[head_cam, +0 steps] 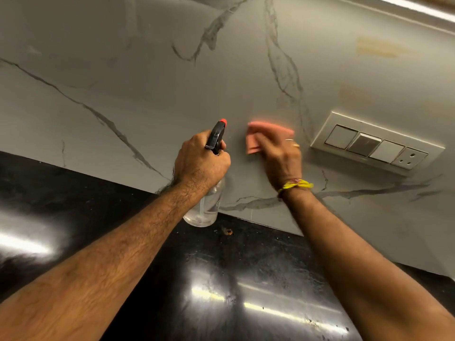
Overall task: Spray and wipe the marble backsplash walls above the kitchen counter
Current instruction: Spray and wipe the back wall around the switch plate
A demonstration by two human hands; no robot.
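Counter: the glossy black stone counter [246, 279] lies nearest, with a small rusty spot by the wall; drips running down would likely pool here.
Left hand: the left hand [200, 159] is wrapped round the neck of the clear plastic spray bottle with black trigger and red nozzle [215, 141], held clear of the counter, nozzle aimed at the wall.
Right hand: the right hand [279, 156] presses the folded pink cloth [261, 137] flat on the grey-veined marble backsplash [147, 94]; blurred, so finger detail is unclear.
Risk: the cream switch-and-socket plate [376, 143] sits just beside the cloth. A spray or wet wipe drifting right could wet the socket.
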